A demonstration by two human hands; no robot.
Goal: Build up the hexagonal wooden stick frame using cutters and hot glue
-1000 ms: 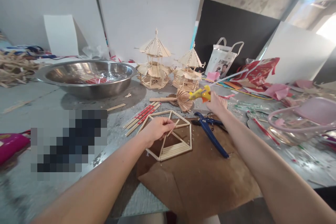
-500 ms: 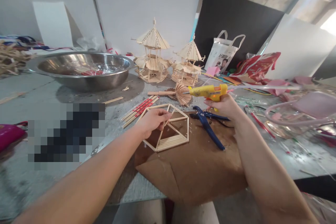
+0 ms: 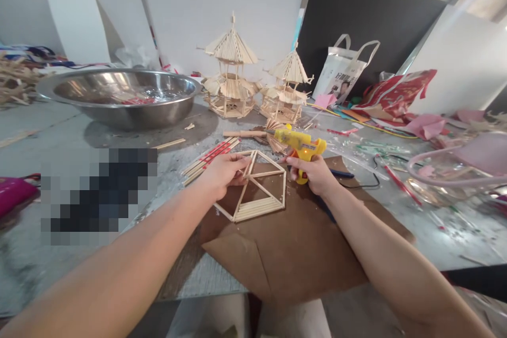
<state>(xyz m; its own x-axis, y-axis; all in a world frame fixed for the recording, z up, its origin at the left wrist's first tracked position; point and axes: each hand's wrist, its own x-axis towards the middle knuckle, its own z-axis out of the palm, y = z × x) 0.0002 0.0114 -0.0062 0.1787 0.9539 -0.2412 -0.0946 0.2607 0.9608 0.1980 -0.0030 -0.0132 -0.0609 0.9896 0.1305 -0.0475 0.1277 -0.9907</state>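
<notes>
A six-sided frame of pale wooden sticks [image 3: 261,211] lies on brown paper [image 3: 301,259], with crossing sticks inside and a filled strip along its near side. My left hand [image 3: 229,173] is closed at the frame's upper left, its fingers pinching a stick there. To the right of the frame, my right hand [image 3: 311,171] grips a yellow glue gun [image 3: 301,142], its nozzle pointing left above the far edge of the frame. Blue-handled pliers [image 3: 341,173] are partly hidden beneath my right hand and forearm.
Two wooden stick pagodas [image 3: 231,84] stand behind, beside a paper fan piece [image 3: 277,137]. A steel basin [image 3: 130,113] is at the left, with red-banded sticks [image 3: 209,158] nearer. A white bag [image 3: 338,74], red packaging [image 3: 396,95] and a pink-handled clear container [image 3: 455,163] are at the right.
My right hand has brought the glue gun left and down, closer to the frame, and now covers much of the pliers. My left hand has shifted slightly left. The view has tilted a little.
</notes>
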